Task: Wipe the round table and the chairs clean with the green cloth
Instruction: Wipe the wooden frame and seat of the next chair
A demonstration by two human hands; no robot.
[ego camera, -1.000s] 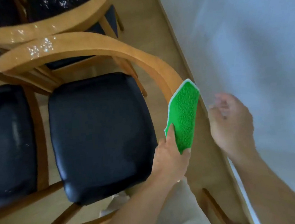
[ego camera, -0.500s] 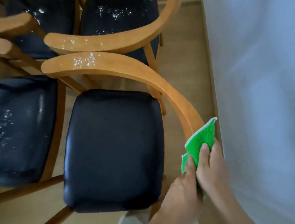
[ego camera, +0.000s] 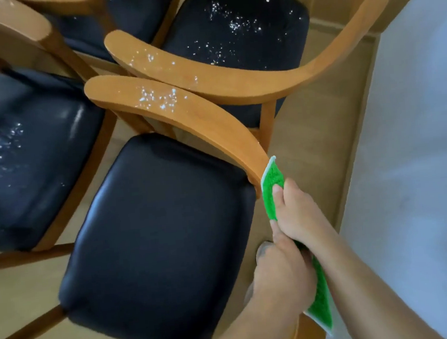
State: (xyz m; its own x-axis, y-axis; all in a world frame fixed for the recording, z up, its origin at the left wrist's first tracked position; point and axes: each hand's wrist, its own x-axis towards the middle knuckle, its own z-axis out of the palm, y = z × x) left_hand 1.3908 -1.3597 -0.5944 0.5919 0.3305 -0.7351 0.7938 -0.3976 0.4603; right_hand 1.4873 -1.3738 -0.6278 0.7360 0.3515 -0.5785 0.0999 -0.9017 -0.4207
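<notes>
The green cloth [ego camera: 271, 182] hangs stretched beside the right end of the nearest chair's curved wooden back rail [ego camera: 193, 115], touching it. My right hand [ego camera: 297, 213] holds the cloth's upper part, fingers curled over it. Just below, my left hand [ego camera: 283, 275] grips its lower part, and a corner sticks out underneath. White specks lie on that rail. The nearest chair's black seat [ego camera: 156, 242] looks glossy and spotless. The round table is out of view.
A second chair behind has a speckled black seat [ego camera: 234, 25] and a speckled rail [ego camera: 159, 61]. A third black seat [ego camera: 20, 149] with specks lies on the left. A white wall [ego camera: 418, 152] runs close along the right, with a strip of wood floor [ego camera: 317, 145] between.
My right hand came over and took hold of the cloth together with my left. The cloth went from held upright to stretched against the rail's end. The view shifted toward the farther chairs.
</notes>
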